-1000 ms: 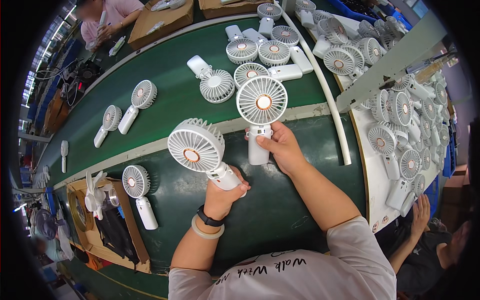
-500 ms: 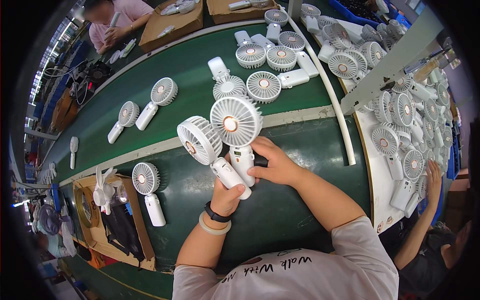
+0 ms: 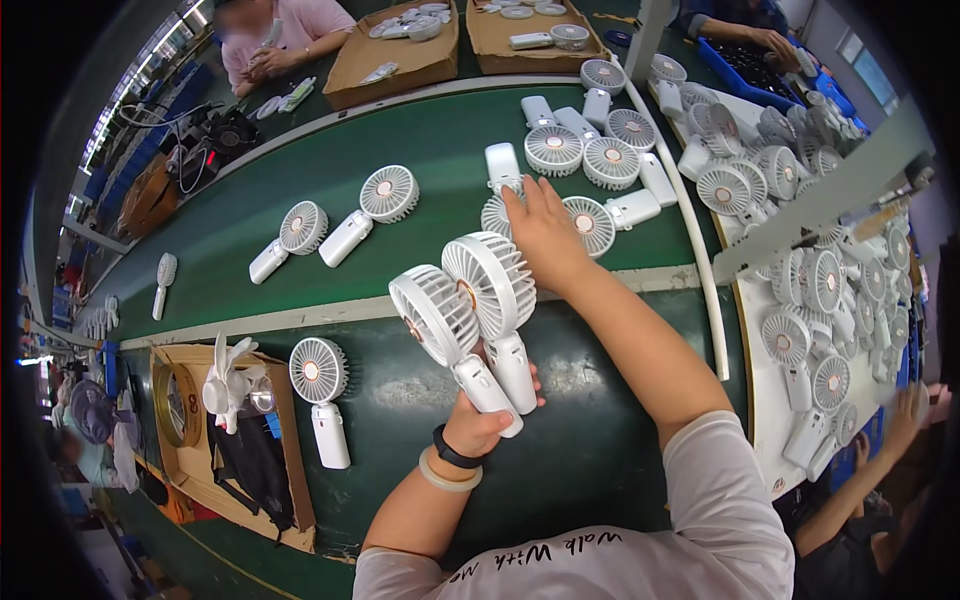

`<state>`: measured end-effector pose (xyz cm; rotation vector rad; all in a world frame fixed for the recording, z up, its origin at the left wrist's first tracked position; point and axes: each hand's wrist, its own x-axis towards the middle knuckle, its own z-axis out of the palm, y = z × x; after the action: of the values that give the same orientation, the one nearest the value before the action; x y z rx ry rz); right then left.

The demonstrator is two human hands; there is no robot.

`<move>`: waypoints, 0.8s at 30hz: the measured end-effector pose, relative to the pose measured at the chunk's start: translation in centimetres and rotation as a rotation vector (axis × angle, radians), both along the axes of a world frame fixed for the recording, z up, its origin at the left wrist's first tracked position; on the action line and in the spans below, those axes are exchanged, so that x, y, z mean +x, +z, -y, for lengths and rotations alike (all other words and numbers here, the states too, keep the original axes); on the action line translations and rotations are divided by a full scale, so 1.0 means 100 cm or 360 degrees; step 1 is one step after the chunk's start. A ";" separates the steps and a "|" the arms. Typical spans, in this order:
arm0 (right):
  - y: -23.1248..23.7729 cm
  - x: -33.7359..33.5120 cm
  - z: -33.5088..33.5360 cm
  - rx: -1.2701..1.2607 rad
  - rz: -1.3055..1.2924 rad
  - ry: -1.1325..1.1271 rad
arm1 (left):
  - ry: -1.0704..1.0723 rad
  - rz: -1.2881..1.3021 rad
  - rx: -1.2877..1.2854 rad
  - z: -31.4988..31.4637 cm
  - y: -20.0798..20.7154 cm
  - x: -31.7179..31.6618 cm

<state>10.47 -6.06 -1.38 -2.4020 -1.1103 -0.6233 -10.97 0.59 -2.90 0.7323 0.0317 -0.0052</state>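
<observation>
My left hand (image 3: 474, 426) is closed around the handles of two white handheld fans held side by side. The nearer fan (image 3: 486, 398) overlaps the other fan (image 3: 497, 283), and both round heads tilt up over the dark green bench. Beyond them my right hand (image 3: 548, 238) reaches out over the green belt with its fingers stretched and nothing gripped in it. Its fingertips are at a fan lying with its handle (image 3: 502, 163) pointing away; the hand partly covers that fan's head, and I cannot tell whether they touch. Just right of the hand lies another fan (image 3: 592, 226).
Several fans (image 3: 553, 150) cluster farther along the belt, and two (image 3: 388, 195) lie to the left. One fan (image 3: 318, 372) rests beside an open cardboard box (image 3: 300, 500). A white pipe (image 3: 690, 240) and a slanted metal post (image 3: 830, 195) border piled fans at right. Co-workers' hands (image 3: 905, 425) are around.
My right hand has let go of the fan it was touching and moved forward to the belt. Both held fans are now in my left hand alone. The view has shifted.
</observation>
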 end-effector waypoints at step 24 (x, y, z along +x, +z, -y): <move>0.000 -0.042 0.009 0.0853 -0.1948 0.0640 | 0.0037 0.0018 -0.0172 -0.005 -0.004 -0.002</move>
<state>6.28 -6.94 -1.41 -1.5111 -0.6671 0.5822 -11.21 1.11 -3.27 0.6242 0.0290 0.0195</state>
